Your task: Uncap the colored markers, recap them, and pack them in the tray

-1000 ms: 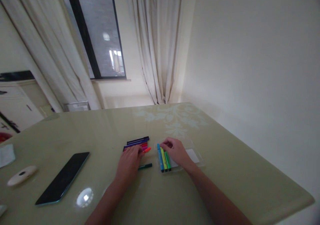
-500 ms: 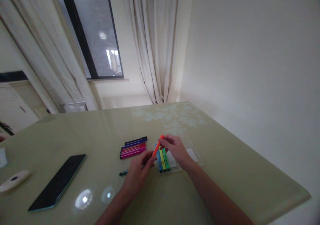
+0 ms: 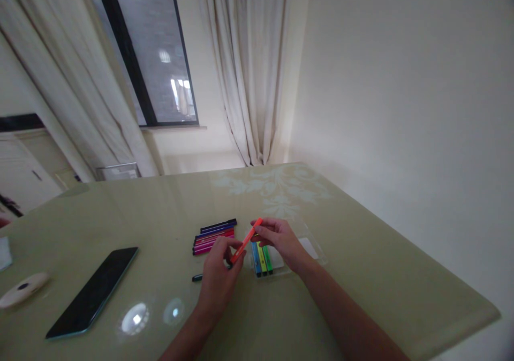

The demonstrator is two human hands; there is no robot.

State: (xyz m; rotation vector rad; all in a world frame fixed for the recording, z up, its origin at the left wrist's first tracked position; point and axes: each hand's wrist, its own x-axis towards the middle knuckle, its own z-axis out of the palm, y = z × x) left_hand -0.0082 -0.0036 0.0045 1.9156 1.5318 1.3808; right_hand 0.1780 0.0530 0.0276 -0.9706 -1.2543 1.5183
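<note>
An orange marker [image 3: 248, 239] slants between my two hands, above the table. My left hand [image 3: 222, 262] pinches its lower end, and the fingers of my right hand [image 3: 277, 238] close on its upper end. Under and beside my right hand lies a clear plastic case [image 3: 286, 269] holding blue, yellow and green markers [image 3: 263, 260] side by side. Several purple, red and pink markers [image 3: 212, 238] lie in a row behind my left hand, which hides part of them. A dark marker [image 3: 197, 278] sticks out to the left of that hand.
A black tablet-like slab [image 3: 93, 291] lies on the table [image 3: 160, 216] to the left. Beyond it are a white oval object [image 3: 23, 290] and a pale item [image 3: 5, 254] at the frame's edge. A wall [image 3: 401, 109] runs along the table's right side.
My left hand has shifted slightly left and up, and more of the orange marker shows between my hands. The other markers and the case have stayed put.
</note>
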